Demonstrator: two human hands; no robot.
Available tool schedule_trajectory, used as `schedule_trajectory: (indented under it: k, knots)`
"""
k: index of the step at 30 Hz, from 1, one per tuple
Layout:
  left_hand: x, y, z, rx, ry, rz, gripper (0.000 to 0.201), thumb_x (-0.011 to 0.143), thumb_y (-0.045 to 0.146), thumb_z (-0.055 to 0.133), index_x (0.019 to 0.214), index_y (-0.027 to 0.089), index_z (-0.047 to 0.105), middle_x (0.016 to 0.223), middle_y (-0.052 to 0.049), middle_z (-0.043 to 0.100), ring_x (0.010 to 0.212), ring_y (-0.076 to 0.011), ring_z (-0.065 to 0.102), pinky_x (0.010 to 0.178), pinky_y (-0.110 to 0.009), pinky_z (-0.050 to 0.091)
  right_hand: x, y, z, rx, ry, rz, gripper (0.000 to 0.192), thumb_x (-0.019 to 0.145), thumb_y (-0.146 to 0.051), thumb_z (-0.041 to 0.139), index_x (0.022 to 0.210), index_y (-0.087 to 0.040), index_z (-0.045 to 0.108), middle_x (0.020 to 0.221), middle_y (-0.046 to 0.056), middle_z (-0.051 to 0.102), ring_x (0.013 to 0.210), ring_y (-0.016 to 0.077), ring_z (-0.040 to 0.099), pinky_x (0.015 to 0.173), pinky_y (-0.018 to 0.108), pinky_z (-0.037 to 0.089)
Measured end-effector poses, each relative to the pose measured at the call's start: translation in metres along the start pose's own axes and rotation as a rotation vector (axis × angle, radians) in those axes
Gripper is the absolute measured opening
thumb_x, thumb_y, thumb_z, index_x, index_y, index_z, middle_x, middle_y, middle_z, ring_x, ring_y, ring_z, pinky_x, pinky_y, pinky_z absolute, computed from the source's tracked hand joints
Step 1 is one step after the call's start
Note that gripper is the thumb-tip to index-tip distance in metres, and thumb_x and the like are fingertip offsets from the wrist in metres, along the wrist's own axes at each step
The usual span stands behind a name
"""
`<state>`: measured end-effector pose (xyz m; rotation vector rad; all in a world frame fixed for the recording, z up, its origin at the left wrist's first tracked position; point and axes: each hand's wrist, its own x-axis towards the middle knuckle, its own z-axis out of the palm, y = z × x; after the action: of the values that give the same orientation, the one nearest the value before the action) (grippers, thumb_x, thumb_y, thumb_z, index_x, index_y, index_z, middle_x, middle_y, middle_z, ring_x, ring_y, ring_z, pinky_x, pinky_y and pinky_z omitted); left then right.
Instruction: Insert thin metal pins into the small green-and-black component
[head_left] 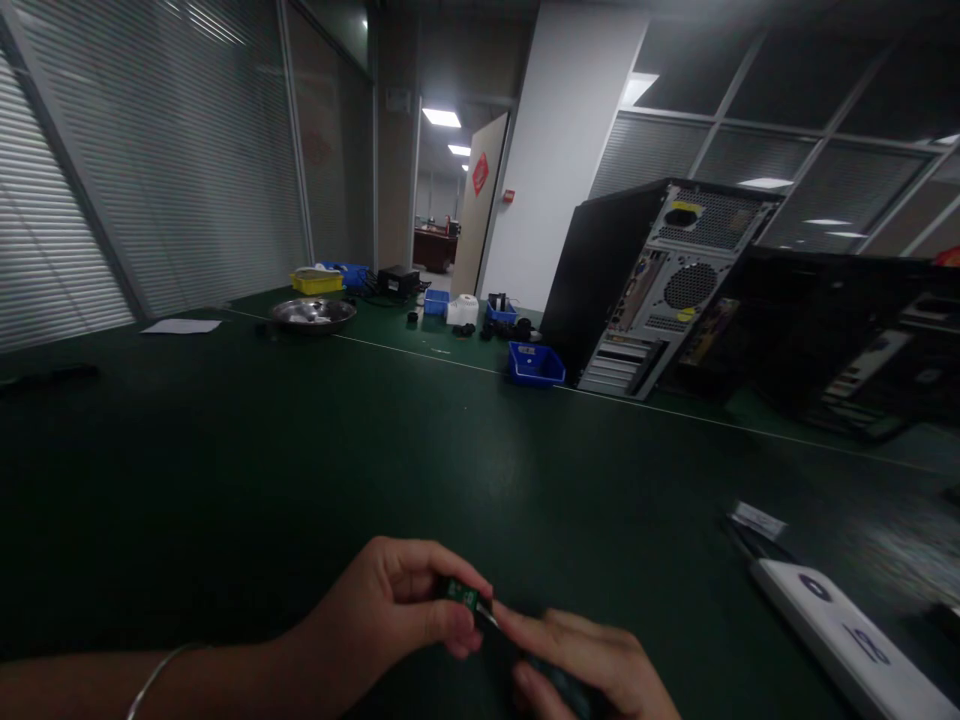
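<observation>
Green surface: a dark green table (315, 470) fills most of the view, with a thin pale line running across its far part.
Left hand: the left hand (390, 610) comes in from the lower left, a thin bangle (161, 675) on its wrist.
Left fingers: closed in a pinch, thumb and fingertips gripping a small green circuit board (459, 592).
Small board: held just above the table near the bottom edge of the view, between the two hands; its detail is too small and dim to read.
Right hand: the right hand (592, 665) sits low at the bottom edge, partly cut off, with one finger stretched out to touch the board's right end.
Right fingers: curled around a dark object (562, 685) beneath the hand; what that object is cannot be told.
Near right: a long white device (847, 635) with round dark marks lies on the table, and just beyond it a small white label (759, 520) beside a dark cable.
Far right: an open black computer tower (652, 285) stands tilted with its grey rear panel facing the camera; more dark computer hardware (847, 340) lies beside it.
Middle distance: a small blue bin (535, 363) sits near the tower, with other blue bins and a white container (463, 309) behind.
Far left: a metal bowl (313, 314), a yellow tray (316, 283) and a sheet of paper (181, 326).
</observation>
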<state>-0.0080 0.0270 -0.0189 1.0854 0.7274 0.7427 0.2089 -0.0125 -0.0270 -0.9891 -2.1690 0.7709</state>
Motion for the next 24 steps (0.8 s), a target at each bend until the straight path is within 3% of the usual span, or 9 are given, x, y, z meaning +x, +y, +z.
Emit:
schedule_trajectory:
  k: [11,24]
  knots:
    - [-0.0065,0.0069,0.0016,-0.012,0.005,-0.025,0.038,0.08,0.043,0.061,0.104,0.015,0.069,0.106,-0.012,0.07,0.092,-0.0257,0.067,0.086,-0.038,0.051,0.0009,-0.0031,-0.0011,-0.02,-0.001,0.02,0.041,0.085,-0.016,0.056,0.125,-0.026,0.057,0.079,0.006,0.069,0.067,0.015,0.064,0.06,0.021,0.047]
    - [-0.0029,0.0003,-0.0032,-0.068,-0.109,0.001,0.028,0.077,0.028,0.069,0.103,0.019,0.066,0.112,-0.01,0.064,0.097,-0.0235,0.064,0.088,-0.041,0.05,0.0016,-0.0059,-0.0012,-0.02,-0.016,0.036,0.036,0.086,-0.019,0.055,0.121,-0.024,0.061,0.076,0.007,0.068,0.065,0.0151,0.063,0.057,0.021,0.046]
